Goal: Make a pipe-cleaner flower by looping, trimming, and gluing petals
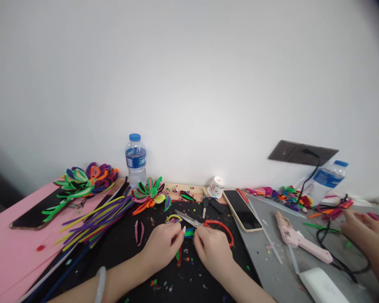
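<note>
My left hand and my right hand are close together over a black mat, fingers pinched. A short strip of blue and green pipe cleaner stretches between their fingertips. Just behind them are scissors with red handles, blades apart and pointing left; my right knuckles partly cover them. A yellow and purple pipe-cleaner loop shows past my left fingers. Left of that hand lies a pink loop. A pipe-cleaner flower in green and pink rests farther back.
Long pipe cleaners lie at left, near a dark phone. A water bottle, paper cup, keys and pale-cased phone stand or lie behind. At right are a pink glue gun and another person's hand.
</note>
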`<action>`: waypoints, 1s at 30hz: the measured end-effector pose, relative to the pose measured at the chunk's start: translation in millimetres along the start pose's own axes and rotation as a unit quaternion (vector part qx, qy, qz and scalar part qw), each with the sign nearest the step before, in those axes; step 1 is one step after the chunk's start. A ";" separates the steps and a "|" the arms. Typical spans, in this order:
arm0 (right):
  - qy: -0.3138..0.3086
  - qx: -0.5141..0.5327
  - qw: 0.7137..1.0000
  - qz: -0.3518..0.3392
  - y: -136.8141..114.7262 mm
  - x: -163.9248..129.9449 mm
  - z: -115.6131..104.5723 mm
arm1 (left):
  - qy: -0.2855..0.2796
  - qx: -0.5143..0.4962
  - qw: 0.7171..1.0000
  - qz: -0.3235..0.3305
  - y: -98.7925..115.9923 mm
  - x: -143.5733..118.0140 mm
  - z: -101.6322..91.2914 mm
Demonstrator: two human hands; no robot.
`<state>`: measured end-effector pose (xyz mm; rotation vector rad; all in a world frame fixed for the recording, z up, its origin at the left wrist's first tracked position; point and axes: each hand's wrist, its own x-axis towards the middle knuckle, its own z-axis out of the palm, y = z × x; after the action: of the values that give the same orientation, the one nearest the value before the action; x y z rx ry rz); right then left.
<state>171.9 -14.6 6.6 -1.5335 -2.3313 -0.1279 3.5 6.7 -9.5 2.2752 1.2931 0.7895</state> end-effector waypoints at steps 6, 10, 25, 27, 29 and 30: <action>-0.017 0.002 1.000 0.000 -1.2 0.1 0.1 | 0.004 0.007 1.000 0.001 -3.8 -2.1 2.1; -0.023 0.025 0.999 0.010 -0.8 -0.2 -6.6 | 0.022 -0.031 0.999 -0.005 -3.3 -2.0 -1.5; 0.030 0.068 0.993 0.088 10.7 4.8 -5.9 | 0.060 -0.212 0.972 -0.084 1.3 3.8 -13.4; 0.037 0.059 0.991 0.115 15.7 6.4 -3.9 | 0.078 -0.259 0.955 -0.123 -3.7 5.6 -13.0; 0.036 0.056 0.988 0.140 20.3 8.3 -2.2 | 0.087 -0.304 0.936 -0.153 -9.6 7.4 -11.6; 0.033 0.057 0.986 0.152 22.3 9.5 -1.5 | 0.088 -0.326 0.927 -0.164 -12.2 8.1 -10.7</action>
<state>189.0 2.5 8.7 -1.7731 -1.9898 0.0289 -7.9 20.4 -6.4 1.4487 1.2043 1.1130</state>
